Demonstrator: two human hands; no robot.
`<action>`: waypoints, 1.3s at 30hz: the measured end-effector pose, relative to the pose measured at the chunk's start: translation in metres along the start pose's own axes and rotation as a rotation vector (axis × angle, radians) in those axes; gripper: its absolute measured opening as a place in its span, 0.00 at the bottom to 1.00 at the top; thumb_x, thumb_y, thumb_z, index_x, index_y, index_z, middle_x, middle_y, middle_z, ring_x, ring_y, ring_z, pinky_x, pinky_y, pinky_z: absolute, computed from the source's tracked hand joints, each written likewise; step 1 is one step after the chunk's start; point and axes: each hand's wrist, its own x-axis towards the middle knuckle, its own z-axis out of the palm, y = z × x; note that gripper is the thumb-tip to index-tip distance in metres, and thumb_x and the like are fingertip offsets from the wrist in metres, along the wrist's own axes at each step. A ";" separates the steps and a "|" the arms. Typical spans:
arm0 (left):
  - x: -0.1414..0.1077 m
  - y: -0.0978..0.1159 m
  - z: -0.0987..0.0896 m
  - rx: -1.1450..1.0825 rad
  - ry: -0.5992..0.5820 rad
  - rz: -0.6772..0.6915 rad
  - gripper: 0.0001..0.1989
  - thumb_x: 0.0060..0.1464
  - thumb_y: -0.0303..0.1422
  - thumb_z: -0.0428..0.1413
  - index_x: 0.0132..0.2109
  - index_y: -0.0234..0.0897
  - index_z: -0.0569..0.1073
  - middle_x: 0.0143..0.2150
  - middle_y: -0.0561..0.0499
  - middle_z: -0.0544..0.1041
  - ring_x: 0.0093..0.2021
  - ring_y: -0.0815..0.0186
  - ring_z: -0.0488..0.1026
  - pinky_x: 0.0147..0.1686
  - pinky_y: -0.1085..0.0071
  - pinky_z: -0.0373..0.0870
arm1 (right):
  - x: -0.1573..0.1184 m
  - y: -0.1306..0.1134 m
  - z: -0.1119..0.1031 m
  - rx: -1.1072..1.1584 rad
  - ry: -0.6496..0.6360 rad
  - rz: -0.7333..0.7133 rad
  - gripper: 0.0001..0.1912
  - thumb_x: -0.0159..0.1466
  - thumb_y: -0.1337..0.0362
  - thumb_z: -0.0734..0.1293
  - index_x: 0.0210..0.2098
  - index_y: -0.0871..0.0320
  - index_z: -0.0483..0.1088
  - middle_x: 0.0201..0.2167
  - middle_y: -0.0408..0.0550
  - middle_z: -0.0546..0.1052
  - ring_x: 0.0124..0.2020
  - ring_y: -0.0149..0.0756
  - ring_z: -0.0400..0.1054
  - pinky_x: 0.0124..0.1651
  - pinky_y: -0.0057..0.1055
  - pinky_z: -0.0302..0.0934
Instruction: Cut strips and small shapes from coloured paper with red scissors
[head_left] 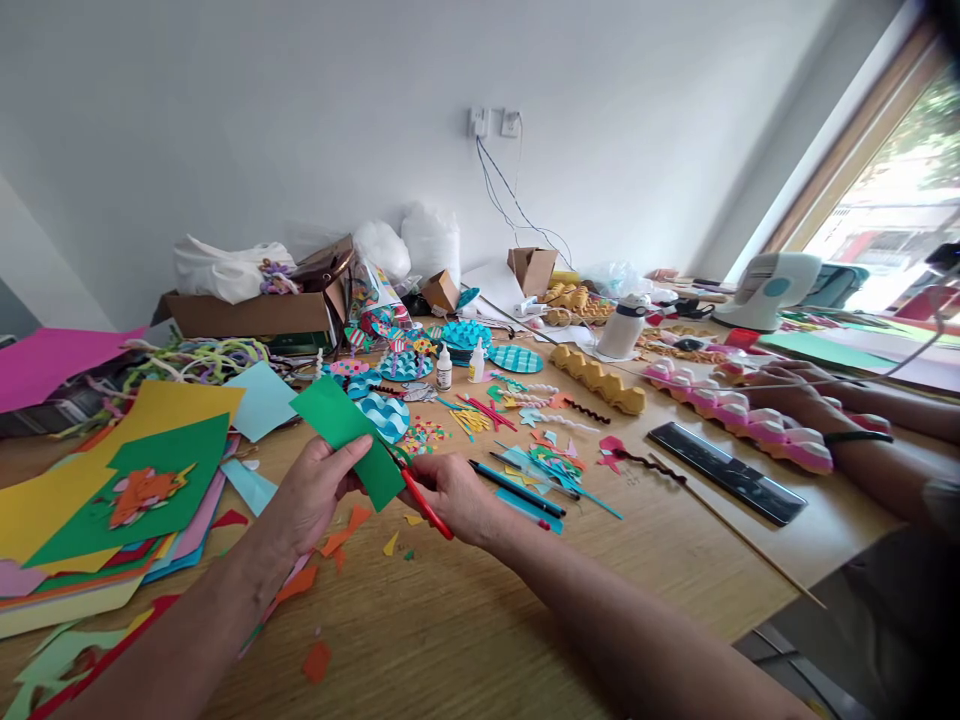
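Against the wall [337, 120], a white cloth bag [225, 268] rests on a cardboard box [244, 320], and white stuffed bags [431, 243] sit to its right. Cables [499, 190] hang from wall sockets [478, 122]. Farther right, a white bottle [622, 328] stands behind a yellow egg-carton strip [598, 378], and a white machine [772, 288] stands near the window [892, 190].

The left hand [319, 490] holds green paper [349, 435]. The right hand [450, 495] grips red scissors [426, 502] at its edge.
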 end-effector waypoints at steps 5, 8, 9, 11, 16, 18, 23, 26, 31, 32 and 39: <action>-0.002 -0.001 0.001 0.018 -0.033 -0.033 0.14 0.43 0.37 0.61 0.37 0.34 0.74 0.32 0.49 0.78 0.29 0.63 0.72 0.27 0.70 0.70 | 0.000 -0.001 -0.001 0.012 -0.018 0.002 0.14 0.57 0.59 0.61 0.19 0.59 0.60 0.14 0.37 0.59 0.18 0.23 0.49 0.21 0.23 0.41; -0.002 -0.002 0.001 0.004 -0.048 -0.048 0.15 0.43 0.37 0.61 0.38 0.34 0.74 0.32 0.49 0.78 0.29 0.63 0.73 0.28 0.69 0.70 | 0.000 -0.001 -0.002 0.006 -0.018 -0.003 0.13 0.57 0.60 0.61 0.19 0.59 0.60 0.14 0.37 0.59 0.18 0.23 0.48 0.21 0.23 0.41; -0.001 -0.002 0.001 -0.001 -0.051 -0.053 0.15 0.43 0.37 0.61 0.38 0.34 0.74 0.32 0.49 0.78 0.29 0.63 0.73 0.28 0.69 0.70 | 0.000 0.000 -0.002 0.005 -0.018 -0.006 0.13 0.57 0.60 0.61 0.19 0.59 0.59 0.14 0.37 0.58 0.18 0.23 0.48 0.21 0.23 0.41; -0.001 -0.002 0.000 -0.012 -0.055 -0.064 0.14 0.43 0.36 0.61 0.38 0.34 0.74 0.32 0.49 0.78 0.29 0.63 0.73 0.28 0.69 0.70 | 0.000 0.001 -0.001 0.008 -0.016 -0.014 0.13 0.57 0.60 0.61 0.19 0.59 0.58 0.14 0.37 0.57 0.18 0.23 0.48 0.21 0.23 0.41; -0.001 -0.003 0.000 -0.040 -0.044 -0.092 0.13 0.41 0.35 0.62 0.36 0.36 0.74 0.31 0.50 0.78 0.29 0.63 0.73 0.28 0.69 0.70 | 0.001 0.004 0.001 0.026 -0.004 -0.012 0.16 0.57 0.58 0.61 0.18 0.59 0.56 0.14 0.37 0.55 0.19 0.23 0.48 0.21 0.22 0.40; 0.000 -0.002 -0.001 -0.038 -0.032 -0.107 0.12 0.40 0.36 0.62 0.34 0.36 0.75 0.29 0.50 0.78 0.29 0.63 0.73 0.29 0.69 0.71 | 0.002 0.005 0.002 0.028 0.001 0.002 0.16 0.57 0.58 0.60 0.17 0.59 0.57 0.14 0.37 0.55 0.19 0.23 0.48 0.20 0.23 0.40; 0.000 0.000 -0.003 -0.011 -0.038 -0.095 0.12 0.41 0.37 0.62 0.33 0.35 0.74 0.28 0.50 0.77 0.27 0.64 0.73 0.28 0.69 0.70 | 0.003 0.007 0.004 0.037 0.008 0.030 0.16 0.57 0.58 0.60 0.18 0.59 0.58 0.13 0.37 0.55 0.18 0.23 0.47 0.20 0.23 0.40; 0.001 0.002 -0.003 -0.015 0.000 -0.048 0.11 0.41 0.37 0.62 0.31 0.35 0.73 0.27 0.52 0.77 0.25 0.66 0.71 0.26 0.71 0.69 | 0.003 0.006 0.005 0.045 0.008 0.048 0.17 0.57 0.57 0.60 0.17 0.59 0.57 0.14 0.37 0.55 0.18 0.23 0.47 0.20 0.23 0.40; 0.003 0.002 -0.003 -0.027 0.020 0.002 0.10 0.40 0.37 0.63 0.28 0.35 0.72 0.25 0.53 0.77 0.25 0.66 0.72 0.26 0.71 0.69 | 0.002 0.003 0.003 0.023 -0.011 0.036 0.15 0.57 0.59 0.61 0.18 0.60 0.58 0.14 0.37 0.57 0.18 0.23 0.48 0.20 0.23 0.40; 0.003 0.001 -0.003 -0.025 0.011 -0.003 0.10 0.40 0.37 0.62 0.28 0.35 0.72 0.25 0.53 0.77 0.25 0.65 0.72 0.26 0.71 0.69 | 0.001 0.003 0.002 0.012 -0.011 0.025 0.15 0.57 0.59 0.61 0.18 0.60 0.59 0.14 0.37 0.58 0.18 0.23 0.49 0.20 0.23 0.40; -0.002 0.000 0.001 0.011 -0.020 -0.016 0.12 0.42 0.37 0.61 0.34 0.36 0.74 0.30 0.50 0.78 0.29 0.61 0.75 0.30 0.67 0.71 | 0.000 0.000 0.000 -0.029 0.000 -0.001 0.15 0.60 0.60 0.60 0.19 0.60 0.61 0.15 0.38 0.61 0.19 0.23 0.50 0.21 0.22 0.41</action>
